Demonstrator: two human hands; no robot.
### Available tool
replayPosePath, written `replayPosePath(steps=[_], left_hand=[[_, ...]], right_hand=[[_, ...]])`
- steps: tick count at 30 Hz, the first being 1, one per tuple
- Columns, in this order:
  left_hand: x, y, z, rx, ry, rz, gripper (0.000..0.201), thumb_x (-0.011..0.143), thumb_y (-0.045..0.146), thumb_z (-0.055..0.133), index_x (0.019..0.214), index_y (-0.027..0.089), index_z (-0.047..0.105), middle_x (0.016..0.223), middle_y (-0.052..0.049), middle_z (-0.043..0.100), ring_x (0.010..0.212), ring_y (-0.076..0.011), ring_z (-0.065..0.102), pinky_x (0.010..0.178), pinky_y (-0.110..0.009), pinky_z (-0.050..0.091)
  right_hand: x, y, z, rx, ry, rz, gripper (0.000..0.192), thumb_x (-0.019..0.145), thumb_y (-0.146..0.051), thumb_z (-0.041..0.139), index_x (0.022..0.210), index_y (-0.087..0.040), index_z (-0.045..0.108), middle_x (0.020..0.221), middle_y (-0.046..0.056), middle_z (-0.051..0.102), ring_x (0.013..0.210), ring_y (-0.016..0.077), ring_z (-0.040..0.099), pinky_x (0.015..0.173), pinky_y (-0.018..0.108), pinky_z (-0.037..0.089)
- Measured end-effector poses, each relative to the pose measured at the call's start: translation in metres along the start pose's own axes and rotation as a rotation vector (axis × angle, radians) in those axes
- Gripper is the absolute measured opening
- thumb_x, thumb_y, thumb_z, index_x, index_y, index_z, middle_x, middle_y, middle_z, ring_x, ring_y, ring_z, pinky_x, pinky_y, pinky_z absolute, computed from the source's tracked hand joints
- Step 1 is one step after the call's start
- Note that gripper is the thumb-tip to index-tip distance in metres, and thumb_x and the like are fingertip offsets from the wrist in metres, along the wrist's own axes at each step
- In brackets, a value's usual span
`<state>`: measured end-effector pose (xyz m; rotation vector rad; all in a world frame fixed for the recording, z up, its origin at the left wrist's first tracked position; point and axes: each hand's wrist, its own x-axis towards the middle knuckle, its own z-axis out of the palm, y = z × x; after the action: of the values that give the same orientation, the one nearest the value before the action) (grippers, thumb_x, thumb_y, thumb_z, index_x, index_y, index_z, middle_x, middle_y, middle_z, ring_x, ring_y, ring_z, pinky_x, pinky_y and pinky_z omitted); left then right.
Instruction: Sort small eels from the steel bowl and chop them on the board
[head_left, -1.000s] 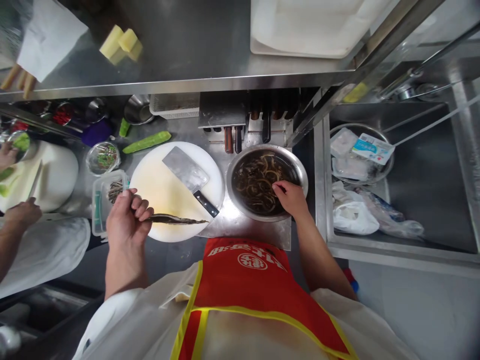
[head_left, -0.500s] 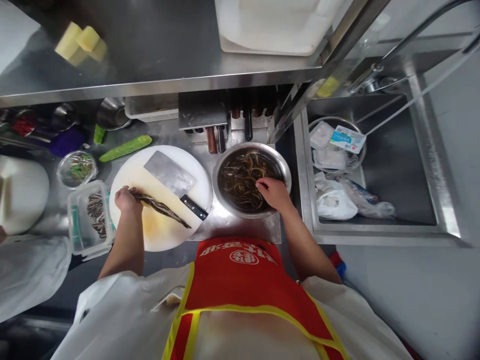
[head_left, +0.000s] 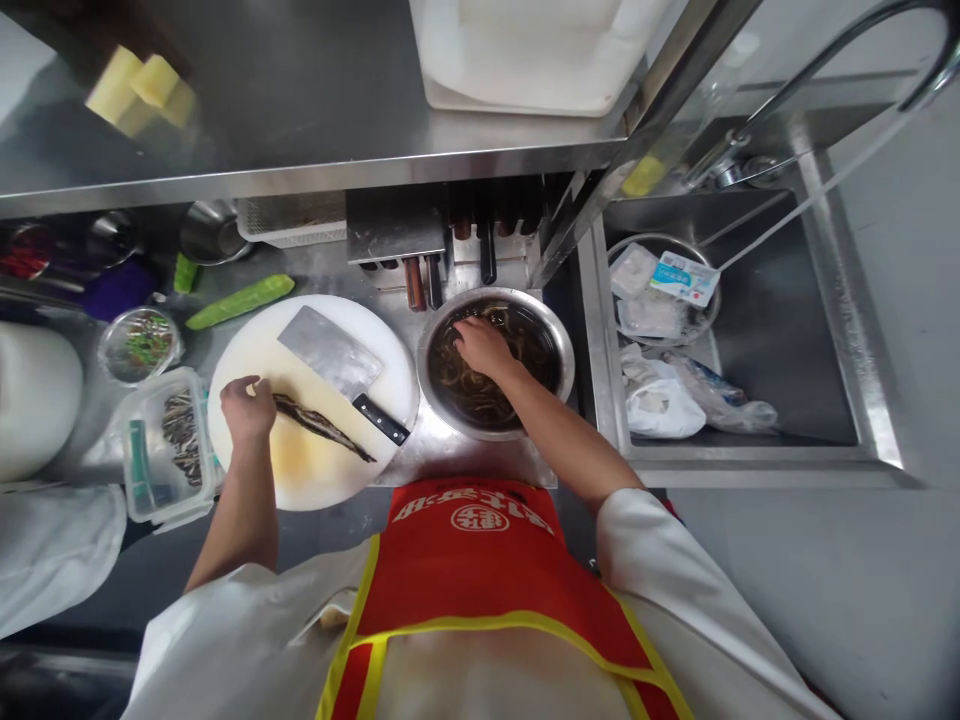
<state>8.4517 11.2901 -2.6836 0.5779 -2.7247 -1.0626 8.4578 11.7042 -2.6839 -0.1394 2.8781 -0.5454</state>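
On the round white cutting board (head_left: 300, 480) lies a bundle of dark, thin eel-like strips (head_left: 322, 422), stretched toward the lower right. My left hand (head_left: 249, 408) is closed around its left end, which the fingers partly hide. A cleaver (head_left: 330, 350) with a black handle rests flat on the board above the bundle. To the right stands a steel bowl (head_left: 561, 340) of dark liquid with curled strips of the same kind. Inside it, near the upper left, my right hand (head_left: 480, 346) has its fingers curled at the liquid; what they grip is unclear.
Left of the board are a clear plastic box (head_left: 139, 500) of dark strips and a small bowl of chopped greens (head_left: 146, 342). A cucumber piece (head_left: 240, 302) lies behind. Knives stand in a rack (head_left: 394, 240) under a steel shelf (head_left: 300, 175). Bagged food fills part of the sink (head_left: 787, 350).
My right hand has moved left and away from me across the bowl, reaching its upper-left part. My left hand has turned slightly at the bundle's end. The whole view has shifted a little.
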Motion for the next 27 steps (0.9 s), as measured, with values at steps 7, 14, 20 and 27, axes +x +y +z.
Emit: replayPosePath(steps=[7, 14, 20, 27], left_hand=[[-0.028, 0.031, 0.027, -0.046, 0.020, 0.127, 0.014, 0.084, 0.028, 0.060, 0.093, 0.019, 0.065, 0.120, -0.012, 0.061, 0.122, -0.0292, 0.053, 0.109, -0.045, 0.038], [-0.080, 0.121, 0.067, -0.559, -0.199, 0.114, 0.019, 0.082, 0.034, 0.068, 0.093, 0.019, 0.069, 0.108, -0.008, 0.070, 0.109, -0.0222, 0.063, 0.099, -0.034, 0.047], [-0.122, 0.189, 0.110, -1.061, -0.664, -0.223, 0.019, 0.075, 0.030, 0.073, 0.089, 0.018, 0.068, 0.096, -0.006, 0.071, 0.087, -0.0167, 0.068, 0.082, -0.030, 0.052], [-0.145, 0.212, 0.158, -1.085, -0.859, -0.338, 0.023, 0.071, 0.014, 0.071, 0.093, 0.018, 0.067, 0.094, -0.003, 0.070, 0.086, -0.0145, 0.064, 0.079, -0.026, 0.048]], right_hand=[[0.022, -0.011, 0.016, -0.003, 0.074, 0.114, 0.025, 0.093, -0.022, 0.053, 0.110, -0.016, 0.070, 0.119, 0.016, 0.066, 0.111, 0.0296, 0.057, 0.099, 0.043, 0.043], [0.022, -0.006, 0.004, 0.417, 0.199, 0.186, 0.013, 0.085, -0.022, 0.057, 0.087, -0.017, 0.069, 0.097, 0.008, 0.070, 0.092, 0.0204, 0.063, 0.090, 0.033, 0.047], [0.007, 0.003, -0.031, 1.218, 0.214, 0.231, 0.009, 0.073, -0.027, 0.061, 0.078, -0.020, 0.060, 0.073, -0.003, 0.066, 0.074, 0.0158, 0.064, 0.075, 0.029, 0.052], [-0.026, 0.008, -0.064, 1.405, 0.168, 0.292, 0.015, 0.070, -0.030, 0.069, 0.075, -0.020, 0.060, 0.062, -0.004, 0.060, 0.056, 0.0123, 0.056, 0.052, 0.024, 0.045]])
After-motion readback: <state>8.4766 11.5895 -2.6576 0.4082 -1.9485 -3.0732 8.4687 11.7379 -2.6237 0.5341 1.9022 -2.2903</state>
